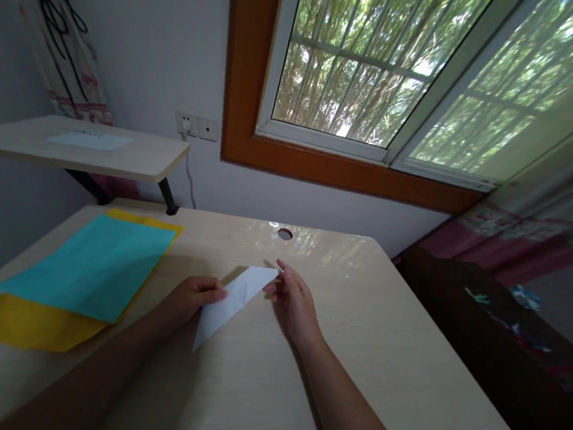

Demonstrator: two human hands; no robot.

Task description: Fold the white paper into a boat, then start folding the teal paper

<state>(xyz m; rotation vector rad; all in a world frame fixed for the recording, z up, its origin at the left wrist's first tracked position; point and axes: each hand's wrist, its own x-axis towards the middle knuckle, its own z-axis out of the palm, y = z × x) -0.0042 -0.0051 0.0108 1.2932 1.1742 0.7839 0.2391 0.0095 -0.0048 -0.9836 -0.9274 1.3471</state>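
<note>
A folded sheet of white paper (239, 298), long with slanted pointed ends, is held above the middle of the desk. My left hand (196, 299) pinches its left edge, thumb on top and fingers behind. At the paper's upper right tip is my right hand (296, 299), thumb and fingers closed about the corner. The remaining fingers of that hand are loosely curled. Part of the paper behind my left fingers is hidden.
On the desk (378, 370) at the left, a turquoise sheet (96, 265) lies over a yellow sheet (30, 326). A raised shelf (145, 162) bears a white paper (90, 139). Near the back edge is a round cable hole (285, 234). Behind are a wall socket (187, 124) and a window (359, 67).
</note>
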